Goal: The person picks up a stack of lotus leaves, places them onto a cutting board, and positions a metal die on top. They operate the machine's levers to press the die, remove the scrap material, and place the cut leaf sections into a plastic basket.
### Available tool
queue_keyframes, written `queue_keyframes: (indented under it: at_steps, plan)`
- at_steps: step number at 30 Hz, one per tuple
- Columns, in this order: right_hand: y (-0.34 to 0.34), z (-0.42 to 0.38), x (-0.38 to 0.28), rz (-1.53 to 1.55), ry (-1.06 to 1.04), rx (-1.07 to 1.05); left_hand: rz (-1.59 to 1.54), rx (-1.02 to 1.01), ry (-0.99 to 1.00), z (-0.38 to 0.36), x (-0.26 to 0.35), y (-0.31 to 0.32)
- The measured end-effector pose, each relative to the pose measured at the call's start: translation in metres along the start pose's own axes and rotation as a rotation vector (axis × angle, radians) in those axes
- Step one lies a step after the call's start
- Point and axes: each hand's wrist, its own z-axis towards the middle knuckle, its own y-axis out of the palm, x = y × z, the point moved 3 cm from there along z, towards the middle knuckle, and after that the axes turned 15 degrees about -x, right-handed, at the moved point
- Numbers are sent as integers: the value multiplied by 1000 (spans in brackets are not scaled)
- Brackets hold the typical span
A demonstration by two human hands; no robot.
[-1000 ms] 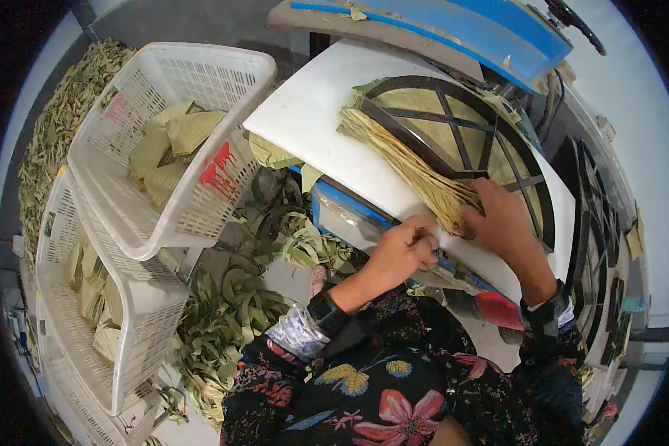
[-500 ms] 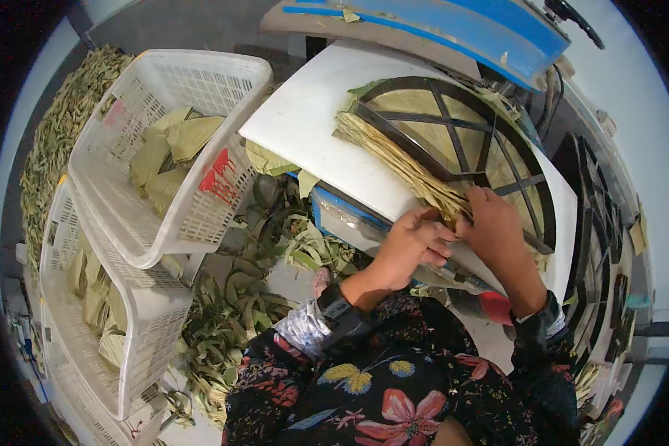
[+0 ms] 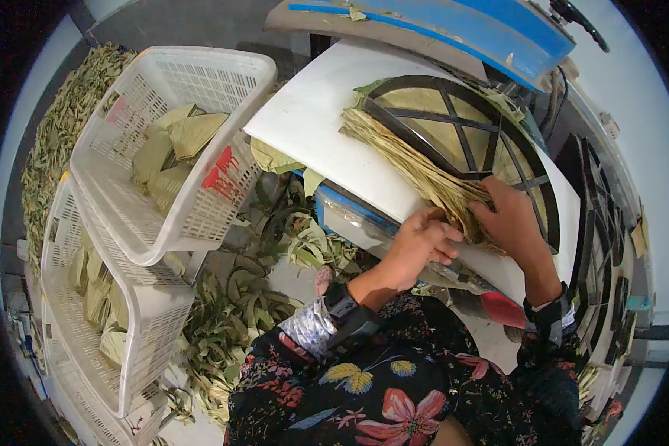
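A folded bundle of dried leaves (image 3: 405, 157) lies slantwise on the white board (image 3: 312, 111), along the straight edge of a black curved frame (image 3: 464, 137). My right hand (image 3: 509, 219) grips the near end of the bundle, thumb and fingers pressed onto the leaves. At the bundle's lower edge my left hand (image 3: 420, 249) has its fingers curled in against the leaf ends; its fingertips are partly hidden. Under the frame a flat layer of pale leaves (image 3: 416, 102) shows between the bars.
Stacked white plastic baskets (image 3: 150, 241) with folded leaves stand at the left. Loose green leaves (image 3: 234, 320) cover the floor between baskets and table. A blue-edged machine part (image 3: 453, 26) spans the far side. More black frames (image 3: 598, 245) lean at the right.
My right hand has shifted slightly right and down along the bundle. The bundle's near end is spread wider and away from the frame. My left hand has moved a little to the right.
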Motion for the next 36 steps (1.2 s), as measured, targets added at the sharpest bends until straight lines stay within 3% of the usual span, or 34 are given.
queue_keyframes:
  at_steps: [9, 20, 28, 30, 32, 34, 36]
  plan:
    - [-7, -1, 1, 26, 5, 28, 165, 173, 47, -2, 18, -6]
    - [-2, -2, 9, -44, -10, 79, 78, 83, -235, 22, 15, 9]
    - [15, -9, -18, -266, 48, -6, 148, 44, -224, 28, 5, 0]
    - [13, -15, -33, -406, 64, 12, 154, 47, -222, 18, 0, -2]
    - [9, -14, -42, -468, 19, 75, 289, -9, -65, 8, -2, -4]
    - [11, -11, -48, -528, -15, 135, 243, -23, -98, -1, -3, -7]
    - [23, -3, -45, -486, 84, -37, 192, -36, -128, -5, 0, -5]
